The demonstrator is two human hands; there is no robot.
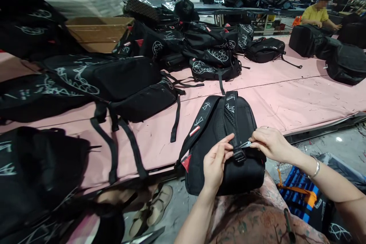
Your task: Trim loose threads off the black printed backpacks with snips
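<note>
A black backpack point(213, 148) with white line drawings on its shoulder straps rests on my lap against the table edge, its back panel facing up. My left hand point(215, 162) pinches the edge of the right-hand shoulder strap point(231, 116), just above a black plastic buckle point(239, 156). In my right hand point(270, 143) is a small pair of metal thread snips point(244, 145), closed in by my fingers. Their tip points left and meets the strap beside my left fingertips. Whether a thread lies between the blades is too small to tell.
The pink-covered table point(286, 95) carries several black bags, including a long stack point(122, 76) at left and a pile point(211, 45) behind. A cardboard box point(98, 32) stands behind them. A person in yellow point(314, 15) sits far right. Below right is a blue crate point(296, 187).
</note>
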